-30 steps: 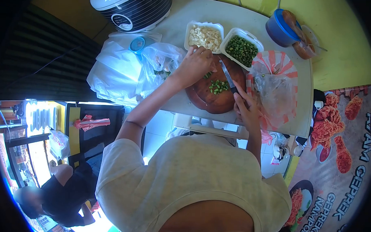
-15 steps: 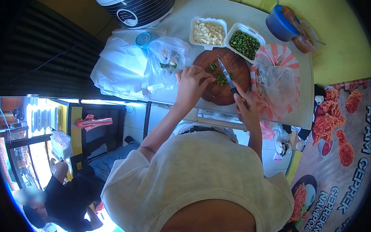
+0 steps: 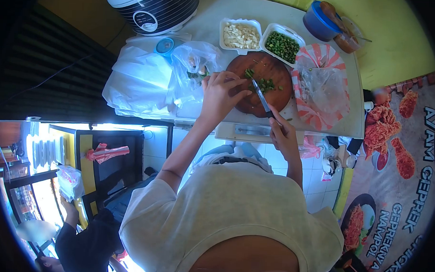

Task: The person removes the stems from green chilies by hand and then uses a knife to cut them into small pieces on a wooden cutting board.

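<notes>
My right hand (image 3: 285,138) is closed around the dark handle of a knife (image 3: 260,97), its blade slanting up and left over a round wooden chopping board (image 3: 276,102). Chopped green pieces (image 3: 265,85) lie beside the blade, and a small clump of longer green pieces (image 3: 249,73) is by its tip. At the board's left edge is my left hand (image 3: 223,94), thumb and fingers apart with a gap between them; nothing shows in it. Behind the board stand a white foam box of pale sliced pieces (image 3: 241,37) and another of chopped greens (image 3: 283,46).
Left of the board lie plastic bags (image 3: 143,80) and a blue-lidded tub (image 3: 164,46). A rice cooker (image 3: 154,11) stands at the back left. On the right are a red-striped bag (image 3: 322,87) and a blue container (image 3: 322,22). Another person (image 3: 89,237) is at lower left.
The knife and my right hand have shifted down and left, the tip now near the clump of greens. My left thumb and fingers have spread apart. The view has shifted slightly; the other person has moved.
</notes>
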A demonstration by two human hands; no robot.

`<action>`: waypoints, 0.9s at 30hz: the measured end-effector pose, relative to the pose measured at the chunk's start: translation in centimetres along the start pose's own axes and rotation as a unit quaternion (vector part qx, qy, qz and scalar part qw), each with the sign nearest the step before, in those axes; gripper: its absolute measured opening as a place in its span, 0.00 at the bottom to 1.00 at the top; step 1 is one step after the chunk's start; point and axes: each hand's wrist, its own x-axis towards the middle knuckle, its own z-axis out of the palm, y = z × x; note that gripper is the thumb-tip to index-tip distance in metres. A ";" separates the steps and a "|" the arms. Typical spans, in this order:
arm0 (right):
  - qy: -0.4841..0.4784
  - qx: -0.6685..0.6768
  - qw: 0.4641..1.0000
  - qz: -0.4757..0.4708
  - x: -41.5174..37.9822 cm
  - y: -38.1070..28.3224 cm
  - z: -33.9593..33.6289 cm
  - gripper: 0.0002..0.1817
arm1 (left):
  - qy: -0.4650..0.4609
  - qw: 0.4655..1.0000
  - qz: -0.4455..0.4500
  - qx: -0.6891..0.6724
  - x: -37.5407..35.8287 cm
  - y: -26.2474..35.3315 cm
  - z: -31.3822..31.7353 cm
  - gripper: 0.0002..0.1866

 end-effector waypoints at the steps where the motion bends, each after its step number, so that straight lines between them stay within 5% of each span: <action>1: 0.000 -0.001 1.000 0.002 -0.1 0.2 0.2 0.26 | -0.001 1.000 -0.002 -0.002 0.0 -0.1 0.1 0.12; 21: 0.080 -0.166 0.979 -0.089 -0.2 1.2 2.5 0.23 | 0.032 0.999 0.006 -0.021 -0.4 -0.9 1.8 0.06; 27: 0.071 -0.196 0.977 -0.050 -0.6 -0.9 2.9 0.23 | 0.041 0.998 -0.011 -0.036 -0.4 -0.8 1.9 0.06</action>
